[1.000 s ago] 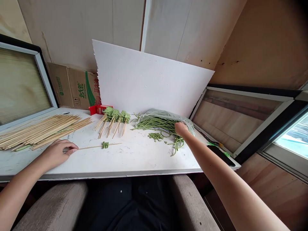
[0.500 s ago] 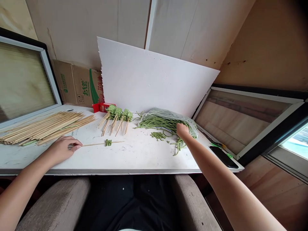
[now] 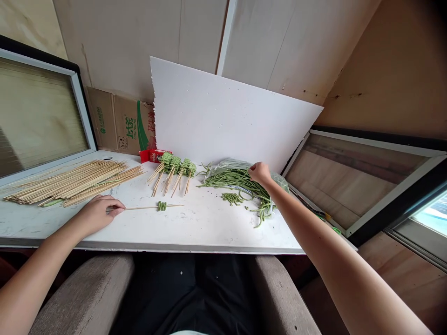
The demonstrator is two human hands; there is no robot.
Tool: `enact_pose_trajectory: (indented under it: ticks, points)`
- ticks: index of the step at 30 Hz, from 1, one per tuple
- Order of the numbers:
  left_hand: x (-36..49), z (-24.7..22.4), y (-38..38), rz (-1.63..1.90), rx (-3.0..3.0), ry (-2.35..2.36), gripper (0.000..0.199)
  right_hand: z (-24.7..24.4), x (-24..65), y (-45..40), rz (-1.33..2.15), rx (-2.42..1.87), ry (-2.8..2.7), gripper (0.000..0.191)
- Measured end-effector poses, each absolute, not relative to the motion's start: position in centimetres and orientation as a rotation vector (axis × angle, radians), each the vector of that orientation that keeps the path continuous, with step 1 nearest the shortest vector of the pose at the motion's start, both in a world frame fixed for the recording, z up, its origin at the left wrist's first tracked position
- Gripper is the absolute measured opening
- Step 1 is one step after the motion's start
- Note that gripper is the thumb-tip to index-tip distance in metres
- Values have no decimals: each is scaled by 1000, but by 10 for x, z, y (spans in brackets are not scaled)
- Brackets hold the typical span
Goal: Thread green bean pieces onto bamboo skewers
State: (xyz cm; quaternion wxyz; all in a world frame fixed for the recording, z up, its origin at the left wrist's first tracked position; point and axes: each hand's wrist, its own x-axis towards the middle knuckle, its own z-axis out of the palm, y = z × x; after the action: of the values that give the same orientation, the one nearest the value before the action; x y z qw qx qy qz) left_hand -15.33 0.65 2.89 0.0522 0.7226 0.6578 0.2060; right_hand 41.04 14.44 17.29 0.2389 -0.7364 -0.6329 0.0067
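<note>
My left hand (image 3: 101, 214) rests on the white table, closed on a wooden skewer (image 3: 139, 207) that points right. A folded piece of green bean (image 3: 161, 206) is threaded on that skewer. Over the plastic bag (image 3: 232, 164) of long green beans (image 3: 226, 178) is my right hand (image 3: 259, 173), its fingers pinched together; what they hold, if anything, is too small to make out. Short bean pieces (image 3: 232, 198) lie in front of the bag. Several filled skewers (image 3: 178, 165) are stacked at the table's back, their bare ends toward me.
Many bare skewers (image 3: 77, 179) lie at the left of the table (image 3: 195, 232). Behind stand a cardboard box (image 3: 120, 123), a small red box (image 3: 150, 155) and a leaning white board (image 3: 223, 121). Framed glass panels flank both sides.
My right hand has moved up and slightly left from the beans near the bag's right side. My left hand still holds the skewer. The whole view has shifted slightly.
</note>
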Motion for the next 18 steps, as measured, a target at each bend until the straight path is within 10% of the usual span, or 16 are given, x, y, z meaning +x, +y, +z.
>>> enact_pose_trajectory:
  ticks: [18]
  points:
    - [-160, 36, 4, 740, 2303, 2183, 36, 288, 331, 78, 90, -1110, -1659, 33]
